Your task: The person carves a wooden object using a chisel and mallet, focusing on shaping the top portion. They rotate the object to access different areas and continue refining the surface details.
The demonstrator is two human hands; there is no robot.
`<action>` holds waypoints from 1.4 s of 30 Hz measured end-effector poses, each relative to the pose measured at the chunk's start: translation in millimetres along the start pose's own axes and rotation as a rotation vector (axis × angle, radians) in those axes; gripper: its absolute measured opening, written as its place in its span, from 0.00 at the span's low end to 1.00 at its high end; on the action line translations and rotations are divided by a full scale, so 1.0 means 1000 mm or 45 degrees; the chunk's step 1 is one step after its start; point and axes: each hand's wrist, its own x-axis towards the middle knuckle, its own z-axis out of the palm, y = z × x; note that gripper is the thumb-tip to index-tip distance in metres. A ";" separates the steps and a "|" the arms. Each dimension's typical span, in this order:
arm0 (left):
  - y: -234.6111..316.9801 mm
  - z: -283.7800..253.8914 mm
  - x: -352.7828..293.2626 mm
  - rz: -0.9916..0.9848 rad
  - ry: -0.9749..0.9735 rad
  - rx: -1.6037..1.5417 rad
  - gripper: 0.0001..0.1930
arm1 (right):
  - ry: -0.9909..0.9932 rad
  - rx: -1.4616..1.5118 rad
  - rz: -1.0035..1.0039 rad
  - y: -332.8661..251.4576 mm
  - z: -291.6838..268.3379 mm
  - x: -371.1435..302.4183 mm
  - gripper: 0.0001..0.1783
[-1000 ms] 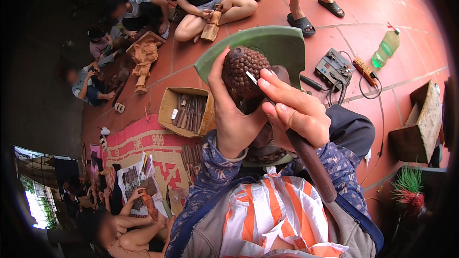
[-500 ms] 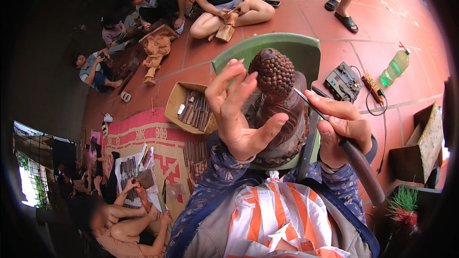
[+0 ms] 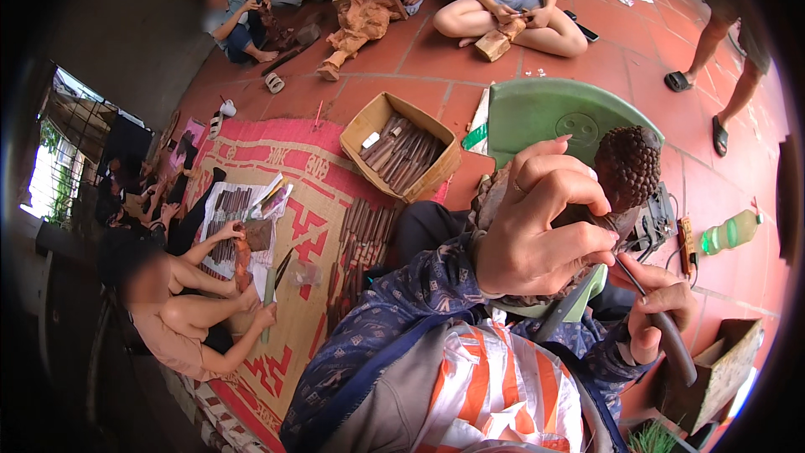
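Note:
A dark brown carved wooden statue [image 3: 629, 164], its head covered in knobbly curls, stands before me against a green plastic chair [image 3: 579, 105]. My left hand [image 3: 545, 222] lies across the front of it, hiding the face and much of the body. Its fingers are bent against the statue, and the thumb lies close to the tip of a chisel. My right hand [image 3: 662, 298] is closed around that chisel [image 3: 673, 352]; the dark handle sticks out below the palm and the thin metal blade points up at the neck.
Left of the chair stands a cardboard box [image 3: 398, 151] of tools. More tools lie on a red and straw mat [image 3: 323, 168]. Other people sit carving nearby. At right are a power strip [image 3: 688, 243], a green bottle [image 3: 729, 233] and a wooden box [image 3: 721, 369].
The view has swung left, so the statue appears further right. My left hand has gone from spread fingers to bent ones against the statue. The chisel stays in my right hand.

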 end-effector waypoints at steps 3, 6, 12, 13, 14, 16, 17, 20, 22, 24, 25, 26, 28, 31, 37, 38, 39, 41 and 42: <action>-0.006 -0.002 0.002 0.000 -0.018 -0.073 0.13 | -0.070 -0.050 -0.020 -0.003 -0.005 -0.001 0.26; -0.021 -0.004 0.010 -0.013 -0.005 -0.253 0.23 | 0.211 -0.098 -0.001 -0.006 0.010 -0.011 0.27; -0.034 0.031 0.026 -0.245 -0.049 -0.659 0.59 | 0.193 -0.372 0.013 -0.003 0.024 0.001 0.22; -0.036 0.034 0.027 -0.254 -0.088 -0.684 0.60 | 0.190 -0.404 -0.018 -0.001 0.030 0.005 0.23; -0.036 0.038 0.029 -0.263 -0.131 -0.711 0.60 | 0.195 -0.440 -0.060 0.002 0.028 0.003 0.26; -0.036 0.043 0.035 -0.252 -0.185 -0.738 0.58 | 0.238 -0.393 -0.113 0.002 0.030 0.004 0.27; -0.037 0.043 0.038 -0.237 -0.213 -0.703 0.58 | 0.279 -0.373 -0.149 -0.001 0.033 0.007 0.26; -0.040 0.040 0.037 -0.336 -0.270 -0.758 0.57 | 0.195 -0.342 -0.109 -0.001 0.033 0.012 0.26; -0.037 0.043 0.035 -0.493 -0.235 -0.939 0.54 | 0.104 -0.429 -0.045 -0.010 0.032 0.018 0.25; -0.037 0.041 0.032 -0.543 -0.217 -0.909 0.51 | -0.004 -0.501 -0.053 -0.010 0.027 0.020 0.25; -0.039 0.044 0.032 -0.487 -0.212 -0.910 0.51 | 0.019 -0.477 -0.081 -0.010 0.028 0.019 0.24; -0.039 0.046 0.032 -0.499 -0.206 -0.950 0.50 | 0.011 -0.490 -0.067 -0.013 0.028 0.021 0.23; -0.037 0.049 0.032 -0.537 -0.193 -1.017 0.49 | -0.012 -0.545 -0.059 -0.019 0.028 0.025 0.21; -0.038 0.049 0.029 -0.595 -0.185 -1.062 0.48 | -0.041 -0.637 -0.070 -0.018 0.029 0.028 0.19; -0.037 0.050 0.029 -0.604 -0.146 -1.147 0.43 | -0.062 -0.782 -0.065 -0.024 0.031 0.036 0.19; -0.037 0.050 0.029 -0.598 -0.145 -1.147 0.43 | -0.073 -0.804 -0.059 -0.027 0.031 0.038 0.19; -0.038 0.049 0.029 -0.593 -0.144 -1.147 0.43 | -0.084 -0.826 -0.053 -0.029 0.031 0.039 0.19; -0.037 0.049 0.029 -0.588 -0.143 -1.145 0.43 | -0.089 -0.856 -0.048 -0.032 0.031 0.041 0.18; -0.037 0.050 0.029 -0.589 -0.143 -1.142 0.43 | -0.084 -0.864 -0.049 -0.033 0.031 0.041 0.18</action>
